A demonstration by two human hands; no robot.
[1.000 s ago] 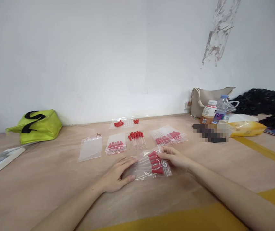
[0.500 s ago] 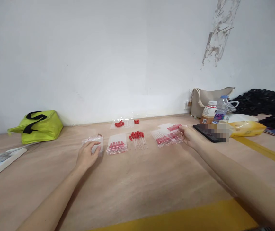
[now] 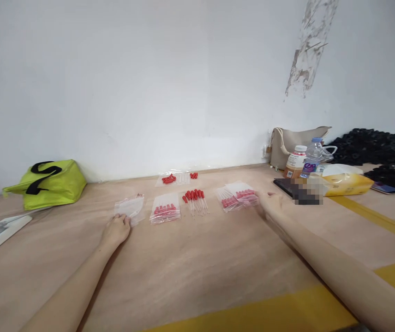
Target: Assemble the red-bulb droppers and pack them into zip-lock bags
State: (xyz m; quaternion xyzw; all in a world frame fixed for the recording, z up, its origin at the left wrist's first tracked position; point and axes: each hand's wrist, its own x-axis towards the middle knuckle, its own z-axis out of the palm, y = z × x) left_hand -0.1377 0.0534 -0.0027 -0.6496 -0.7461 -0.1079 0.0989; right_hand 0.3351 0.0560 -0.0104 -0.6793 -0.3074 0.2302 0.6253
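Observation:
My left hand (image 3: 116, 228) rests on the table with its fingers curled and bunched at the lower edge of a clear zip bag (image 3: 135, 207), which shows no droppers inside. My right hand (image 3: 269, 203) is closed at the right edge of a zip bag of red-bulbed droppers (image 3: 245, 194). That bag lies flat, overlapping another bag of droppers (image 3: 225, 201) on its left. Between my hands lie one more filled zip bag (image 3: 164, 210) and a loose fan of droppers (image 3: 196, 199) with red bulbs pointing away. My right fingertips are partly hidden.
Behind the droppers lies a clear bag with red bulbs (image 3: 169, 178) and clear tubes. A green bag (image 3: 54, 184) and a white board (image 3: 3, 235) are at left. At right stand bottles (image 3: 295, 162), a tissue pack (image 3: 348, 180), a dark tablet (image 3: 287, 188) and a beige bag (image 3: 299, 138).
My right hand has lowered its bag of droppers onto the other filled bag. My left hand has drawn back toward me from above the clear bag to its near edge, fingers curling.

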